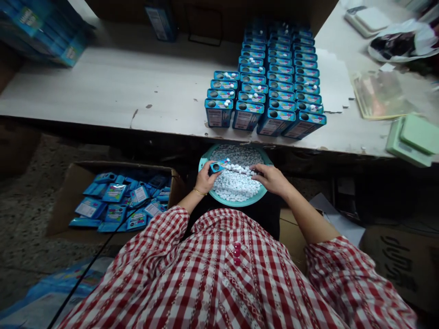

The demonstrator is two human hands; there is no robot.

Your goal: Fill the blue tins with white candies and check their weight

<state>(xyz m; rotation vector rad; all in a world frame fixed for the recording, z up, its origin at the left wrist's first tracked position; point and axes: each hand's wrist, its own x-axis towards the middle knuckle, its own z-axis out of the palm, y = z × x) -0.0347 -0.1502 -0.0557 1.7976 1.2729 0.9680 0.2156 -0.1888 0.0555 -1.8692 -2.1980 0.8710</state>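
Note:
A teal bowl (206, 161) full of small white candies (233, 185) rests on my lap below the table edge. My left hand (206, 178) is closed around a small blue box (219, 165), held tilted over the candies. My right hand (270, 177) lies on the candies at the bowl's right side, fingers curled and pointing toward the box; what it pinches, if anything, is hidden. Rows of upright blue boxes (270, 87) stand on the white table (120, 87) just beyond the bowl.
A cardboard carton (75, 183) with several flat blue boxes sits on the floor at my left. A green scale (413, 139), a plastic sleeve (380, 93) and a white scale (368, 20) lie on the table's right. Blue packs (44, 32) stack at far left.

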